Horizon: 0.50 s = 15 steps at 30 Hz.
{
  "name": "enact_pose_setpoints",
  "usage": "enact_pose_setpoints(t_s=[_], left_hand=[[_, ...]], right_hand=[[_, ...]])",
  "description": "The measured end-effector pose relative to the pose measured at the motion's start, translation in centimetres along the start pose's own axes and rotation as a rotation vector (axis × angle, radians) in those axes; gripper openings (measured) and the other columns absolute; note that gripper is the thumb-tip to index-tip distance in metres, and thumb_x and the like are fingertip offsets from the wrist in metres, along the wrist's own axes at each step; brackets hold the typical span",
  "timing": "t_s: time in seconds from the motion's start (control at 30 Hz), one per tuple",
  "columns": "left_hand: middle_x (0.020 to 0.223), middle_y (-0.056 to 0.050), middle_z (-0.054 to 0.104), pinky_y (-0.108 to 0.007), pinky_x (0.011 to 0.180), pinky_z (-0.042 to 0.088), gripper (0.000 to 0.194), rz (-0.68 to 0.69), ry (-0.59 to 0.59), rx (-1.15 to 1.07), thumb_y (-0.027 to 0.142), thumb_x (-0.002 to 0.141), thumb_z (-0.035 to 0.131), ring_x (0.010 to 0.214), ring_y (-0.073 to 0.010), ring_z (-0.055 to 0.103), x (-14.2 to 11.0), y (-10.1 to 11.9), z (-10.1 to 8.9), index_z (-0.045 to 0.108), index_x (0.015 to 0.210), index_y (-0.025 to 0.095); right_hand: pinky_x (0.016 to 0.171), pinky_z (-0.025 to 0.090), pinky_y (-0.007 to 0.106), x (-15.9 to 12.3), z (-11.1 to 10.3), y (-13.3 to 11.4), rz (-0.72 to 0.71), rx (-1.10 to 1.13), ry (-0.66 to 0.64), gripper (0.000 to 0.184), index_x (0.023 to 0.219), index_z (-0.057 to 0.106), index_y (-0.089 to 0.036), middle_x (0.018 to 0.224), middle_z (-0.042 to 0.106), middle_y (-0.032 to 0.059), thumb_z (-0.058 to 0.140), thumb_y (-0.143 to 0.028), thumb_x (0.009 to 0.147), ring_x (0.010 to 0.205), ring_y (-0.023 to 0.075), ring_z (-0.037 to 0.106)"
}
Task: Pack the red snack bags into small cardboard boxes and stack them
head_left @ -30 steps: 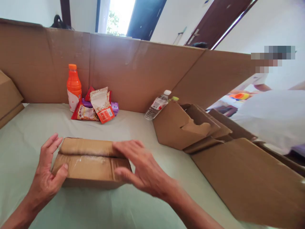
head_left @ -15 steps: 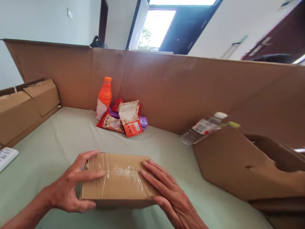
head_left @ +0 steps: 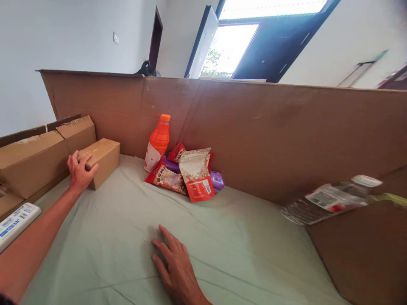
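My left hand (head_left: 79, 171) is stretched far to the left and grips the near end of a small taped cardboard box (head_left: 104, 156). The box rests on the pale green cloth (head_left: 241, 254), right beside a larger cardboard box (head_left: 30, 159) at the left edge. My right hand (head_left: 176, 264) lies flat on the cloth in the near middle, fingers spread, holding nothing.
An orange drink bottle (head_left: 157, 142) and several snack packets (head_left: 187, 176) stand against the tall cardboard wall (head_left: 270, 131) at the back. A clear water bottle (head_left: 330, 198) lies on a cardboard piece (head_left: 365, 250) at the right. A white remote-like device (head_left: 15, 222) lies at the left.
The small box was between both hands in front of me. My left hand has carried it to the far left beside the larger box. My right hand let go and dropped flat onto the cloth.
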<state>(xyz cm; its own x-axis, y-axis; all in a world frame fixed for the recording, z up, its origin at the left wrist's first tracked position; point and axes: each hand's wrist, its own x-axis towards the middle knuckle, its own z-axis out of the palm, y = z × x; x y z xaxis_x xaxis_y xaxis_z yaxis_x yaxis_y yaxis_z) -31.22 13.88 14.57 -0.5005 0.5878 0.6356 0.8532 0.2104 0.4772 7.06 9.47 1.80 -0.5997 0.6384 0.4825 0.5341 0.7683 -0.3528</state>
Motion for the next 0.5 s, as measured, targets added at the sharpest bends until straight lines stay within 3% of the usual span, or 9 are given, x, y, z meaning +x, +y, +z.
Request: enact_pose_setpoints(t_s=[0.13,0.23,0.33,0.4,0.47,0.5], left_hand=[[0.157,-0.022,0.029,-0.058,0.123,0.011,0.051,-0.073,0.017,0.062,0.037,0.085,0.065,0.152,-0.044,0.011,4.0,-0.8,3.9,0.064,0.128,0.01],[0.158,-0.024,0.031,-0.057,0.122,0.012,0.053,-0.08,0.006,0.103,0.037,0.086,0.065,0.152,-0.0423,0.012,5.7,-1.5,5.0,0.061,0.132,0.01],[0.161,-0.028,0.025,-0.063,0.12,0.012,0.063,-0.092,0.014,0.132,0.041,0.085,0.068,0.152,-0.0458,0.014,6.2,-1.4,4.3,0.055,0.138,0.008],[0.165,-0.028,0.013,-0.072,0.115,0.011,0.076,-0.091,0.028,0.126,0.052,0.089,0.062,0.151,-0.0505,0.011,5.3,0.0,3.1,0.043,0.146,0.007],[0.167,-0.024,-0.002,-0.078,0.106,0.012,0.08,-0.063,0.025,0.081,0.063,0.097,0.041,0.15,-0.0527,0.005,2.9,2.4,1.8,0.026,0.154,0.01],[0.167,-0.019,-0.005,-0.075,0.098,0.013,0.071,-0.023,-0.002,0.042,0.058,0.103,0.022,0.149,-0.0502,0.001,1.3,3.5,1.2,0.015,0.155,0.011]], right_hand=[[0.093,0.059,0.049,-0.8,-0.3,0.6,-0.012,-0.008,-0.028,0.028,0.119,0.068,-0.024,0.146,0.056,0.0162,0.057,-0.025,0.094,0.126,0.0301,0.061],[0.092,0.059,0.047,-0.6,-0.3,0.9,-0.03,0.013,-0.031,0.027,0.118,0.068,-0.024,0.143,0.059,0.0152,0.058,-0.023,0.093,0.124,0.0292,0.063],[0.09,0.059,0.049,-0.2,0.0,0.7,-0.018,0.057,-0.003,0.027,0.116,0.068,-0.024,0.139,0.061,0.0152,0.057,-0.021,0.091,0.121,0.0301,0.064],[0.092,0.057,0.051,0.3,-0.1,0.0,0.029,0.079,0.001,0.028,0.112,0.069,-0.023,0.137,0.063,0.0159,0.056,-0.018,0.089,0.12,0.0309,0.064],[0.096,0.054,0.051,0.9,-0.8,-1.1,0.094,0.094,-0.036,0.028,0.109,0.07,-0.022,0.136,0.064,0.0157,0.057,-0.015,0.085,0.121,0.0301,0.063],[0.099,0.052,0.049,1.2,-1.3,-1.8,0.126,0.1,-0.068,0.028,0.109,0.07,-0.021,0.136,0.063,0.0149,0.059,-0.014,0.084,0.122,0.0289,0.062]])
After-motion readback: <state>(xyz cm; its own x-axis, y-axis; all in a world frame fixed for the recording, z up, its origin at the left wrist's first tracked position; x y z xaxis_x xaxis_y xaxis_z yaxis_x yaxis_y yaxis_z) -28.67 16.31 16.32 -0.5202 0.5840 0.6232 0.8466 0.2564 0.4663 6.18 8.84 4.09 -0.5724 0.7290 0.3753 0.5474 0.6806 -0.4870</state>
